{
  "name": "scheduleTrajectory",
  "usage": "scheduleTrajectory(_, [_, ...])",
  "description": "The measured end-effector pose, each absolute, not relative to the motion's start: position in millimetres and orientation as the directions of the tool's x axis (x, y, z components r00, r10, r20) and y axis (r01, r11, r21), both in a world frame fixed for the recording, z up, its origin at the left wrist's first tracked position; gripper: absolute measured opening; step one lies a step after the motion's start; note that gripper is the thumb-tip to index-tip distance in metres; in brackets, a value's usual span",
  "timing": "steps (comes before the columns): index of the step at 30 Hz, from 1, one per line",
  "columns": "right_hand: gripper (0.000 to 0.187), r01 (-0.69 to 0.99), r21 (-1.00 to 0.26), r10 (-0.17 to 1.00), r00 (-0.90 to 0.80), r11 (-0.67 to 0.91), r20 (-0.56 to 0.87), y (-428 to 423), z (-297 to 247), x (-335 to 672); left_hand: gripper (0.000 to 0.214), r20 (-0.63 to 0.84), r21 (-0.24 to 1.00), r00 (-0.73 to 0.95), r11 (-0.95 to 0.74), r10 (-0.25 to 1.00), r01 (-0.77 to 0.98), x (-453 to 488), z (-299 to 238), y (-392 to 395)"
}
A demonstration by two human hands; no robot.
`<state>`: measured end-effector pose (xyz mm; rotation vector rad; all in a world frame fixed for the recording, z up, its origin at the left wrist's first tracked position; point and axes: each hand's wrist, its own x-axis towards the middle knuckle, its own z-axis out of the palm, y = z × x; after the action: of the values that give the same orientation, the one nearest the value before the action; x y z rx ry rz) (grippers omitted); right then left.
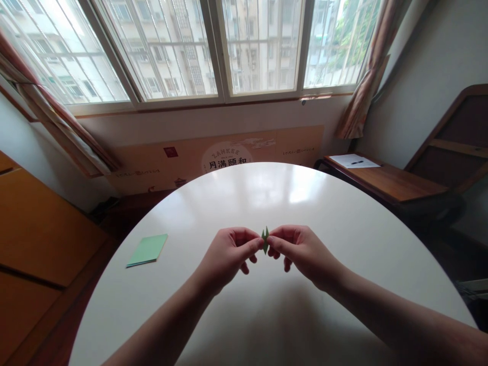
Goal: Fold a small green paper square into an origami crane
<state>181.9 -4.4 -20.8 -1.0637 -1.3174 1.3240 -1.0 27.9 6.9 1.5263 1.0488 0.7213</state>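
Observation:
A small folded piece of green paper [265, 241] is held up above the table, with pointed tips at its top and bottom. My left hand [232, 252] pinches its left side between thumb and forefinger. On the opposite side, my right hand [299, 249] grips it the same way, the other fingers curled loosely beneath. The fingertips hide part of the paper's folds. To the left, a stack of square light-green paper [148, 249] lies on the white round table [183, 213], apart from both hands.
Behind the table stands a printed cardboard panel [290, 147] below the barred windows [263, 46]. A wooden chair [396, 178] at the right bears a white sheet [346, 160] with a pen [357, 162]. An orange-brown cabinet [41, 223] is at the left.

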Motion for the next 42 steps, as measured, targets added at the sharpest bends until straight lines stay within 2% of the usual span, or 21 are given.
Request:
scheduleTrajectory(8, [0.026, -0.039, -0.999, 0.979, -0.201, 0.013, 0.021, -3, -23, 182, 0.016, 0.009, 0.941, 0.409, -0.146, 0.912, 0.306, 0, 2, 26])
scheduleTrajectory(12, [0.016, -0.06, -0.998, 0.979, -0.2, 0.011, 0.023, -2, -24, 181, 0.018, 0.019, 0.936, 0.411, -0.161, 0.911, 0.312, 2, 3, 24])
scheduleTrajectory(21, [0.013, -0.067, -0.997, 0.981, -0.195, -0.029, -0.015, -3, -21, 177, 0.021, 0.0, 0.952, 0.453, -0.139, 0.891, 0.273, 0, -3, 26])
scheduleTrajectory(28, [0.023, -0.018, -0.997, 0.977, -0.198, 0.075, 0.078, 2, -26, 182, 0.024, 0.008, 0.97, 0.428, -0.11, 0.904, 0.216, -2, -10, 34])
scheduleTrajectory(35, [0.026, -0.046, -0.995, 0.979, -0.18, 0.088, 0.095, 0, -29, 180, 0.028, -0.049, 0.987, 0.388, -0.014, 0.92, 0.157, 1, -12, 33])
scheduleTrajectory(42, [0.028, -0.086, -0.992, 0.984, -0.141, 0.095, 0.107, 2, -33, 179, 0.03, -0.029, 0.988, 0.356, -0.027, 0.934, 0.152, 3, -12, 30])
